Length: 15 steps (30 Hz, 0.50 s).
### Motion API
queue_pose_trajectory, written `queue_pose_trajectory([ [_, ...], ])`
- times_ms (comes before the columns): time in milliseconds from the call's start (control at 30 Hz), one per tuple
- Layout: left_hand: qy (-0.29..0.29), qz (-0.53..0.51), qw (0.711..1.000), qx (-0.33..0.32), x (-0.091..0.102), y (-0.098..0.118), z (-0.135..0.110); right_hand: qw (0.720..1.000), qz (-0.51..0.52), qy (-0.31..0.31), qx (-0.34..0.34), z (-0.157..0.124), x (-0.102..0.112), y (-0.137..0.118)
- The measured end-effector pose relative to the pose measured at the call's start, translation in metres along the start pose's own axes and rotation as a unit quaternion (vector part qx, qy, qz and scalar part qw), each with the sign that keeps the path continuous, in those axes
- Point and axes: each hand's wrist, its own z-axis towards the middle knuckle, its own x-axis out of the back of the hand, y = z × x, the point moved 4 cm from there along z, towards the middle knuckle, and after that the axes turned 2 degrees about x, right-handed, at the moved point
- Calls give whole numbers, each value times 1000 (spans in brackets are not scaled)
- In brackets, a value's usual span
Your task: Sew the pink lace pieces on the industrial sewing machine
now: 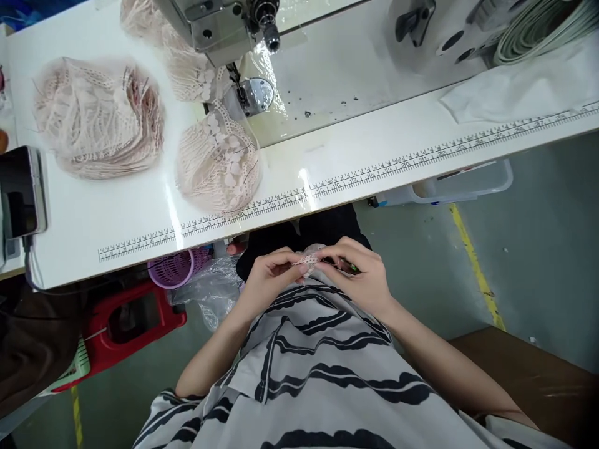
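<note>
Both my hands are held close to my body, below the front edge of the white sewing table. My left hand and my right hand pinch a small piece of pale pink lace between their fingertips. A small dark green item shows at my right fingers; I cannot make out what it is. Further up on the table lies one pink lace piece near the sewing machine's presser foot. A stack of similar lace pieces sits to the left.
The sewing machine stands at the table's back, with a measuring tape along the front edge. A phone lies at the left edge. Below are a purple basket, a red object and a clear bin.
</note>
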Motion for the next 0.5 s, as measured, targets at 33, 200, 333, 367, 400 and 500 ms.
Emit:
queue_pose_trajectory([
  [33, -3, -7, 1000, 7, -1, -2, 1, 1000, -10, 8, -9, 1, 2, 1],
  [200, -20, -27, 999, 12, -3, -3, 2, 1000, 0, -5, -10, 3, 4, 2],
  [333, -36, -6, 999, -1, -5, 1, 2, 1000, 9, -12, -28, 4, 0, 4],
  [367, -39, -2, 999, -4, -5, 2, 2, 999, 11, -7, -33, 5, 0, 3],
  [400, -42, 0, 999, -6, -6, 2, 2, 999, 13, -1, -43, 5, 0, 3],
  [500, -39, -6, 999, -5, -6, 0, 3, 995, 21, 13, -97, 7, 3, 2],
])
